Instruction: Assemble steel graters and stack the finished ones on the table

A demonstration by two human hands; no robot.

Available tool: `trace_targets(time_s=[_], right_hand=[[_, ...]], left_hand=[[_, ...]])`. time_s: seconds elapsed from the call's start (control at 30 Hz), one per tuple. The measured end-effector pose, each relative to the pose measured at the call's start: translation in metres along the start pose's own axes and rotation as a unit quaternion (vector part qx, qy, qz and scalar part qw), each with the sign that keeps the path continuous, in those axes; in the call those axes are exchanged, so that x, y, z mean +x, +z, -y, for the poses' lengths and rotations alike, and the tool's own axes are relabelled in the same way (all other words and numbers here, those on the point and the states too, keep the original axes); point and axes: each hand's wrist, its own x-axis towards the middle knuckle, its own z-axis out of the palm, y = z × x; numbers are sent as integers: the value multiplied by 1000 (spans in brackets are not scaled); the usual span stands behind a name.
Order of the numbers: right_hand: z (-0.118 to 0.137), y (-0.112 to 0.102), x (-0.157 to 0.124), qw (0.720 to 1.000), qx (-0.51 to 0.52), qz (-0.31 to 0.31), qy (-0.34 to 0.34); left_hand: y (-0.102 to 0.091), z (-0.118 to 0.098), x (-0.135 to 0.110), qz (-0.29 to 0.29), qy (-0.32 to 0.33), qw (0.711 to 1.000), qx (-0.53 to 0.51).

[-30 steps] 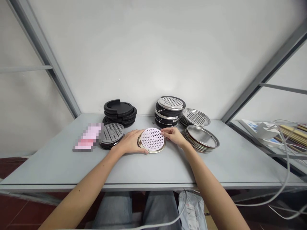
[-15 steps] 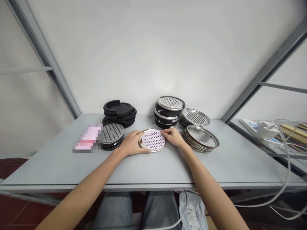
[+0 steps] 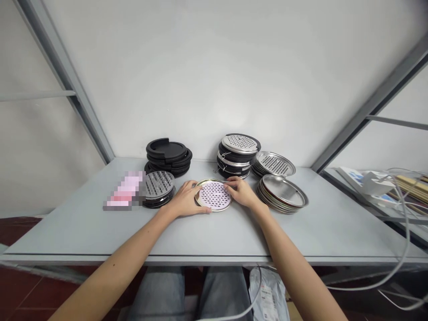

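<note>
A round, shallow metal tray [image 3: 197,201] lies on the table in front of me. Inside its rim is a pale lilac perforated disc [image 3: 215,195], pierced with rows of holes like a grater plate. My left hand [image 3: 186,199] spans the tray's left side, thumb at the near rim and fingers at the far rim, with a fingertip at the disc's edge. At the upper right, my right hand [image 3: 243,191] is closed with thumb and fingertips at the disc's edge. Its fingertips partly hide that edge.
Black slotted grater plates [image 3: 158,185] are stacked at left, black rings [image 3: 169,151] behind them. A pile of black rings with metal graters [image 3: 239,143] stands behind the tray. Metal grater plates [image 3: 274,164] and metal trays [image 3: 284,191] sit at right. A pixelated pink item [image 3: 125,189] lies far left.
The perforated disc sits slightly more centred within the tray. My left fingers have come in over the disc's left edge. My right hand stays at its upper right edge.
</note>
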Motion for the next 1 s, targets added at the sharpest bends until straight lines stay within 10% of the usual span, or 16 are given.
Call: trace_targets(time_s=[1.0], right_hand=[[3, 15, -2, 998, 0, 44, -43]], left_hand=[[-8, -5, 3, -9, 64, 997, -36]])
